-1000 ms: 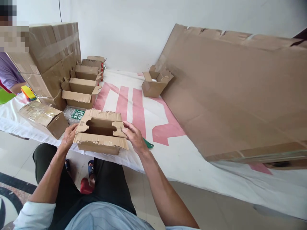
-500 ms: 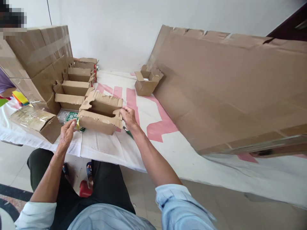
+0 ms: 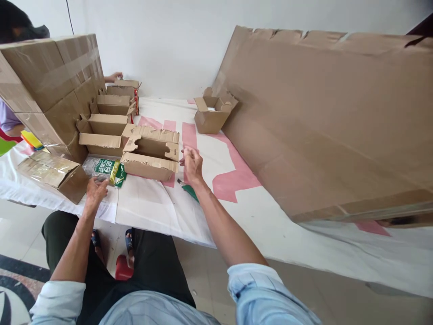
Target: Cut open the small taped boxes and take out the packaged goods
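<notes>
An open cardboard box [image 3: 149,167] with torn flaps rests on the cloth-covered table. Just off its right end is my right hand [image 3: 192,164], holding nothing, fingers loosely apart. My left hand [image 3: 96,192] hovers at the near edge of a clear plastic bag with a green label [image 3: 104,167]; its fingers are extended, and whether they touch the bag is hard to tell. The bag lies flat between the open box and a taped carton [image 3: 50,174]. Close to my right wrist lies a green-handled tool [image 3: 188,188], partly covered by the forearm.
Several open boxes [image 3: 106,119] line up beside a stack of taped cartons [image 3: 50,72] at left. A small open box [image 3: 213,115] stands by a large leaning cardboard sheet [image 3: 314,126]. Behind the stack, another person's hand [image 3: 115,77] shows.
My right hand has let go of the open box and moved right. The box sits a little farther back, showing more of the plastic bag. My left hand has moved slightly down.
</notes>
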`<action>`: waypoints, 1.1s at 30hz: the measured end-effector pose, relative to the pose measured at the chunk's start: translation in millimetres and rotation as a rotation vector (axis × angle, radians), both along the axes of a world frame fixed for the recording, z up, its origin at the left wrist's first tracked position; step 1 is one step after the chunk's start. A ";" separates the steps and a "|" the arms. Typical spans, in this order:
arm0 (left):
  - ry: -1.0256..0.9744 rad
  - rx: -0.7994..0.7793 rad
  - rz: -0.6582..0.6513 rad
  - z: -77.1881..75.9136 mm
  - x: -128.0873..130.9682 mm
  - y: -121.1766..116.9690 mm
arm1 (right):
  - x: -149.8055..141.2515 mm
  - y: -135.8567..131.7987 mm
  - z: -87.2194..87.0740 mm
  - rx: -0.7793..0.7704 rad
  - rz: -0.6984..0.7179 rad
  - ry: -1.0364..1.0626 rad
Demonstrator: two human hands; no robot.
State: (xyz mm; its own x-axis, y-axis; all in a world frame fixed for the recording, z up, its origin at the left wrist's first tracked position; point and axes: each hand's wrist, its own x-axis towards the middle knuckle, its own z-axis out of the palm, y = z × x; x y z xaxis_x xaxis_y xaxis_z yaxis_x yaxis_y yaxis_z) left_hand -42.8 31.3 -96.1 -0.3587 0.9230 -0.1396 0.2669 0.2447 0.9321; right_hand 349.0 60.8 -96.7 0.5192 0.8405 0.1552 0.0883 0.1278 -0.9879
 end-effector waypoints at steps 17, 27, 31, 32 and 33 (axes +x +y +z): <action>-0.484 -0.256 0.175 11.9 21.3 28.3 | -9.5 -33.4 -86.1 0.186 -0.004 -0.430; -0.555 -0.185 0.294 6.3 27.7 36.8 | -7.8 -32.0 -91.4 0.198 0.015 -0.455; -0.566 -0.171 0.316 8.9 25.8 33.2 | -9.4 -32.6 -90.7 0.197 0.015 -0.475; -0.568 -0.166 0.317 10.0 25.0 32.1 | -9.6 -32.8 -90.6 0.195 0.015 -0.474; -0.571 -0.162 0.317 11.1 24.3 30.9 | -9.8 -33.0 -90.6 0.193 0.015 -0.470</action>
